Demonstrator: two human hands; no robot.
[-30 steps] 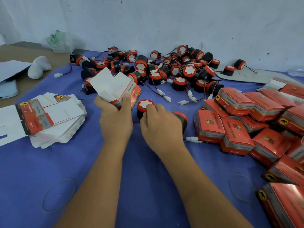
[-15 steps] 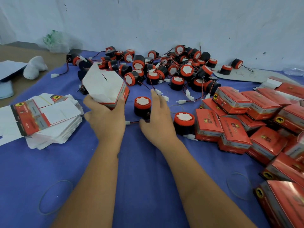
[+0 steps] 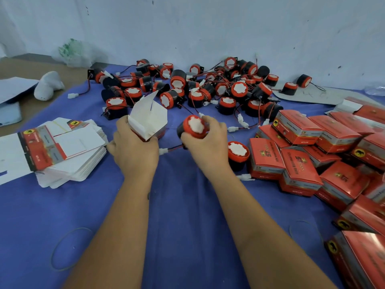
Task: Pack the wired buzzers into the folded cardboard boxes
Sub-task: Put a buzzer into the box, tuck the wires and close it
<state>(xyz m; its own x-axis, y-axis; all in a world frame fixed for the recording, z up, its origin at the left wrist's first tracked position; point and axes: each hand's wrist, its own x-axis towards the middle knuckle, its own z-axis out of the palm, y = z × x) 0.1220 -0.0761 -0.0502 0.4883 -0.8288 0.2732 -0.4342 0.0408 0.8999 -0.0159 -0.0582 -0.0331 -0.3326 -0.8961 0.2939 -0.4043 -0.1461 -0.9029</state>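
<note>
My left hand [image 3: 135, 149] grips a folded cardboard box [image 3: 149, 119], its white flaps open and pointing up. My right hand [image 3: 205, 142] holds a black and red wired buzzer [image 3: 192, 127] just right of the box, lifted off the cloth, white face toward me. Its red and black wire with a white plug [image 3: 163, 151] trails between my hands. A second buzzer [image 3: 237, 155] stands right of my right hand. Several more buzzers [image 3: 208, 88] lie tangled in a pile at the back.
A stack of flat unfolded boxes [image 3: 62, 151] lies at the left. Several closed red boxes [image 3: 312, 155] are heaped at the right. Rubber bands [image 3: 68, 249] lie on the blue cloth [image 3: 187, 226] near me. A white wall runs behind the pile.
My right hand closed on the buzzer that stood on the cloth and lifted it, tilting its face toward me. My left hand turned the box more upright with the flaps raised.
</note>
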